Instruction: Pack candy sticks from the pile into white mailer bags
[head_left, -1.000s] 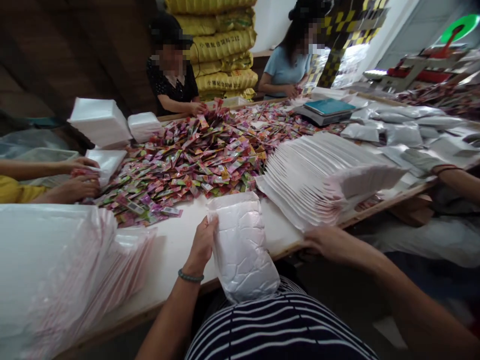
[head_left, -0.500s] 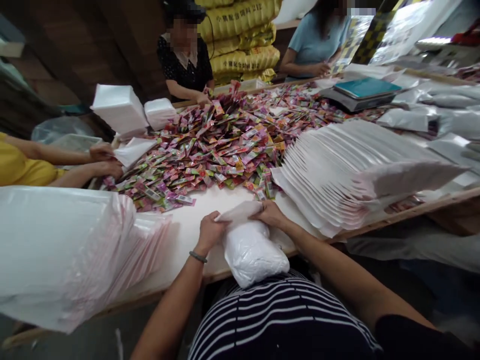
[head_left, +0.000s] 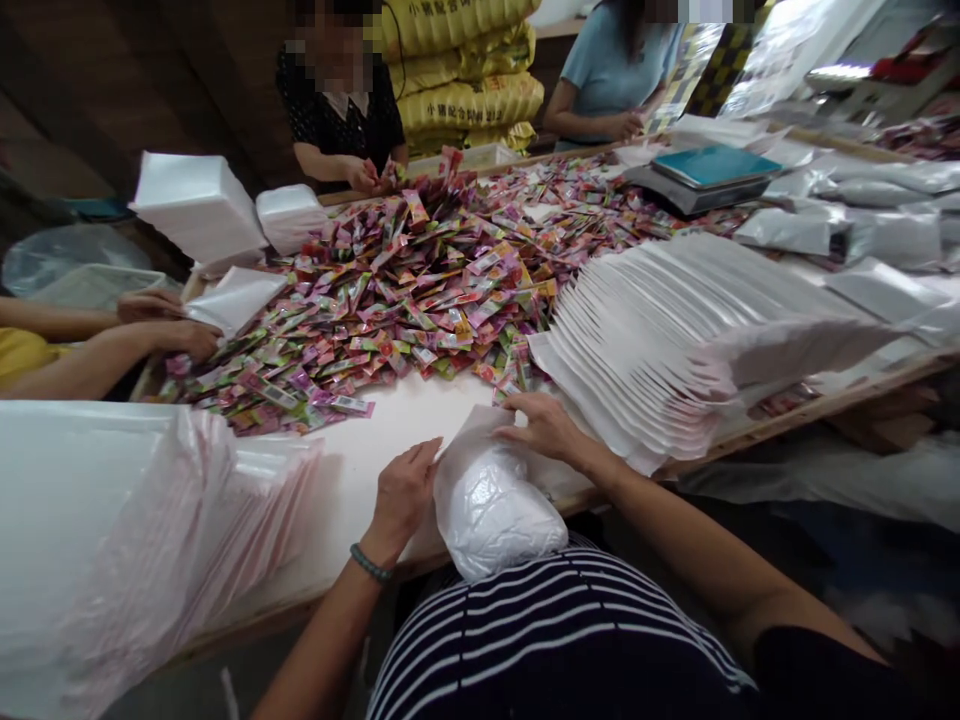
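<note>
A filled white plastic bag (head_left: 495, 515) rests at the table's front edge against the striped shirt, its upper flap raised between my hands. At the flap's right corner, my right hand (head_left: 544, 425) pinches the plastic between thumb and fingers. My left hand (head_left: 409, 490) is at the bag's left edge, fingers together and bent towards the plastic. Beyond them lies a large heap of small colourful packets (head_left: 420, 290). A fanned stack of white bags (head_left: 675, 340) stands close to my right hand.
More white bags (head_left: 90, 520) lie at the left front. A scale (head_left: 712, 170) with a teal top sits at the back right. Stacked white sheets (head_left: 195, 210) stand back left. Three other people work around the table (head_left: 375, 440).
The bag's flap has opened out and stands higher. My left hand has shifted slightly left and down, and its grip has loosened. The whole view has moved a little.
</note>
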